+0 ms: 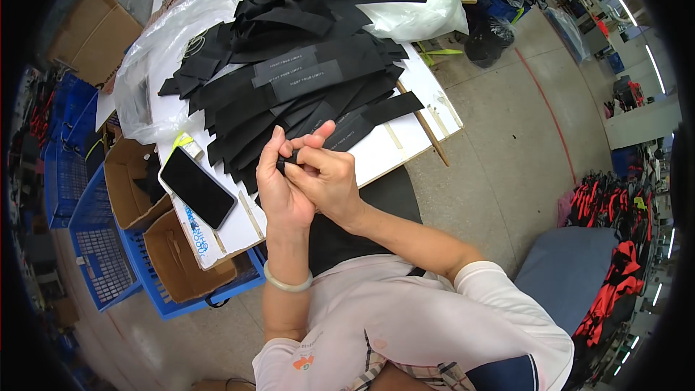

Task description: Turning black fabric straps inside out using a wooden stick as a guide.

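My hands meet in front of my chest, over the near edge of the table. A bangle circles the left wrist; my left hand (279, 192) is turned palm up, one finger stretched and others curled. Folded against it is my right hand (329, 177), its fingers closed. Between them a small black piece (284, 164) shows, mostly hidden, and I cannot make out its kind. Just beyond the hands lies a heap of black fabric strips (239, 112), some with pale print. To the left, a smartphone (198, 187) with a dark screen rests near the table's edge.
The white table (376, 156) also bears clear plastic bags (137, 76) and a white bag (413, 14). A thin wooden stick (427, 134) juts past its right edge. Blue crates (105, 246) and cardboard boxes (184, 257) stand at lower left; red and black garments (612, 282) lie right.
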`<action>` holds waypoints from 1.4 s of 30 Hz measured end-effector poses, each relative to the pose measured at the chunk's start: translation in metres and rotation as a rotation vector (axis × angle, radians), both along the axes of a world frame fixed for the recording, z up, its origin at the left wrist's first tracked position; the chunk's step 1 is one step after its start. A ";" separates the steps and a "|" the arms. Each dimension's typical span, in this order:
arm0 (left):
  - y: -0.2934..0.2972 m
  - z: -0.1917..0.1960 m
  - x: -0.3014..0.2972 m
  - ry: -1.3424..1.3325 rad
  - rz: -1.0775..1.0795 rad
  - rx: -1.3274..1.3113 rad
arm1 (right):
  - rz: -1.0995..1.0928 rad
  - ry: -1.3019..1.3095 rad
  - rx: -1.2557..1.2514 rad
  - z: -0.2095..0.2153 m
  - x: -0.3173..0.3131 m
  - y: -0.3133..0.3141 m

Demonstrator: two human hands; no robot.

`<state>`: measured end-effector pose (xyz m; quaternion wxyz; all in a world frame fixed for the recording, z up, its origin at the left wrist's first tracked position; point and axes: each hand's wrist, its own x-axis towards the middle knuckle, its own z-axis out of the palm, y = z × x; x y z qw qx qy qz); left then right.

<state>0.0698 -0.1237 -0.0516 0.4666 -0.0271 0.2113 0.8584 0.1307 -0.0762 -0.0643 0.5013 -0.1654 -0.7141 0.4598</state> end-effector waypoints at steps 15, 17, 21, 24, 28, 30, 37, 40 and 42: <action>-0.001 -0.003 -0.021 0.162 -0.023 -0.204 | 0.386 -0.670 0.354 0.002 0.001 0.031; -0.011 0.006 -0.026 0.136 -0.151 -0.113 | 0.504 -0.532 0.240 -0.001 -0.003 0.034; -0.007 -0.005 -0.029 0.030 0.034 -0.106 | 0.621 -0.873 0.387 0.032 0.020 0.041; 0.011 -0.013 -0.015 0.035 0.106 -0.190 | 0.320 -0.671 0.835 0.006 0.009 0.046; 0.005 -0.022 -0.024 0.068 0.016 -0.155 | 0.217 -0.551 0.777 -0.014 -0.002 0.035; 0.001 0.000 -0.029 -0.128 0.061 -0.318 | 0.359 -0.635 0.642 -0.004 0.001 0.031; -0.003 -0.013 -0.027 0.089 0.058 -0.206 | 0.359 -0.678 0.592 -0.003 0.023 0.028; 0.005 -0.010 -0.018 0.153 0.033 -0.169 | 0.289 -0.591 0.647 -0.015 0.003 0.025; 0.001 -0.005 -0.029 0.211 -0.010 -0.141 | 0.239 -0.656 0.663 -0.011 -0.003 0.023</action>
